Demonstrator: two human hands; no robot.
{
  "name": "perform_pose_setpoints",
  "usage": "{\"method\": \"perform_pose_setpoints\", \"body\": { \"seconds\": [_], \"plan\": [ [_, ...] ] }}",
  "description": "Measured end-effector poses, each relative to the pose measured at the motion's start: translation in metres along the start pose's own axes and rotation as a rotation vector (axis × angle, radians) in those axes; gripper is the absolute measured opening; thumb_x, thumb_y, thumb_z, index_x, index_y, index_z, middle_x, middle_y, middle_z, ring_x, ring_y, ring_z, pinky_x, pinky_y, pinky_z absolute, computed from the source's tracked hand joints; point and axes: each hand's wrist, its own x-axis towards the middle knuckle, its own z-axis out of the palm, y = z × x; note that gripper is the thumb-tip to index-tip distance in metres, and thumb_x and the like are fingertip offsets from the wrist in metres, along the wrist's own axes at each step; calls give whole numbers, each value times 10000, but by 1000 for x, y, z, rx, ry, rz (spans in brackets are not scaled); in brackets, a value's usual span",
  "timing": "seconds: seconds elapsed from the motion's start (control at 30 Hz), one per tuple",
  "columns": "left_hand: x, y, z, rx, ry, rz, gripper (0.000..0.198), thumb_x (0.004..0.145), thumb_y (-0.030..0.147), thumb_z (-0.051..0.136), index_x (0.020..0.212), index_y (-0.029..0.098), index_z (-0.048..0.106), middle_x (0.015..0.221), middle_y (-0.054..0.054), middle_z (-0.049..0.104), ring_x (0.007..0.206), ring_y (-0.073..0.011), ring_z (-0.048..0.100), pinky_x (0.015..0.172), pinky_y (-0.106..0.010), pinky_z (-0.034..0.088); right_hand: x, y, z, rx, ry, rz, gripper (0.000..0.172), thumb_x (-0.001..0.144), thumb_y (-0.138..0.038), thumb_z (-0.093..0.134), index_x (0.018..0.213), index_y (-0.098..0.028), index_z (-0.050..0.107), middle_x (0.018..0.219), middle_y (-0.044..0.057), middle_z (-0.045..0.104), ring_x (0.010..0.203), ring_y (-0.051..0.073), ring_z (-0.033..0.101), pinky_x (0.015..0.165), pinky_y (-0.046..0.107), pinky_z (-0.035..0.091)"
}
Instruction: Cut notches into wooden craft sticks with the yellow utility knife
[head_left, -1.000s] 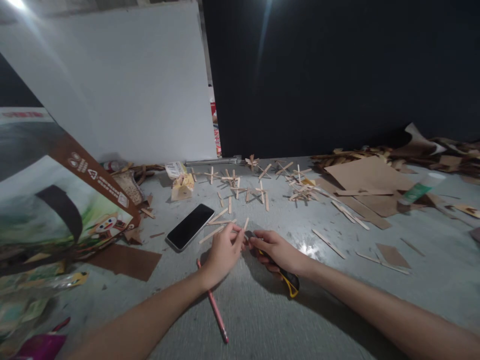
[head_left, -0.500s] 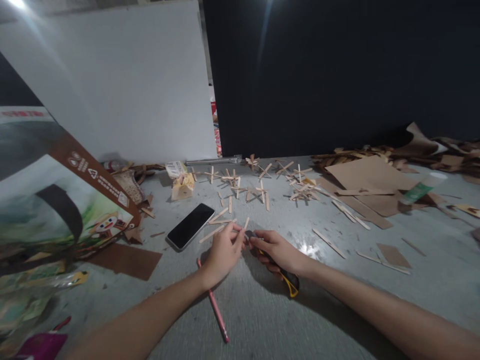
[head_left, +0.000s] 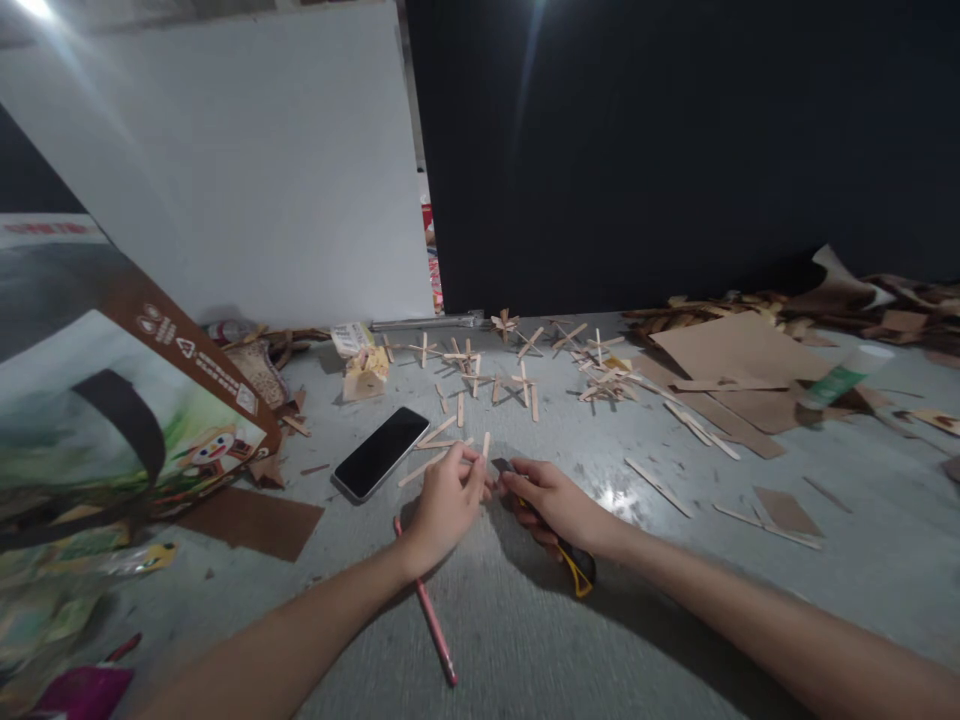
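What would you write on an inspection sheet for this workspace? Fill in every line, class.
Surface: grey surface, scuffed and shiny in spots.
Job's things: wooden stick; utility knife.
Clutter: phone, pink pencil, loose sticks, cardboard sheets, green-labelled bottle, printed carton.
Hands: left hand pinches the wooden stick; right hand grips the utility knife.
Cables: nothing seen.
Surroundings: white board on the left, dark panel on the right.
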Motion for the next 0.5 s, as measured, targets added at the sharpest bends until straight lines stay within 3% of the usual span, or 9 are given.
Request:
{"method": "perform_pose_setpoints", "body": {
  "seconds": [0.5],
  "plan": [
    [0, 5, -1, -55, -51, -21, 246, 975, 429, 527, 843, 221, 515, 678, -21, 714, 591, -167, 677, 589, -267, 492, -2, -3, 2, -45, 7, 5, 365, 950, -580, 560, 871, -243, 446, 554, -129, 407, 303, 47, 304, 273, 187, 303]
  ]
}}
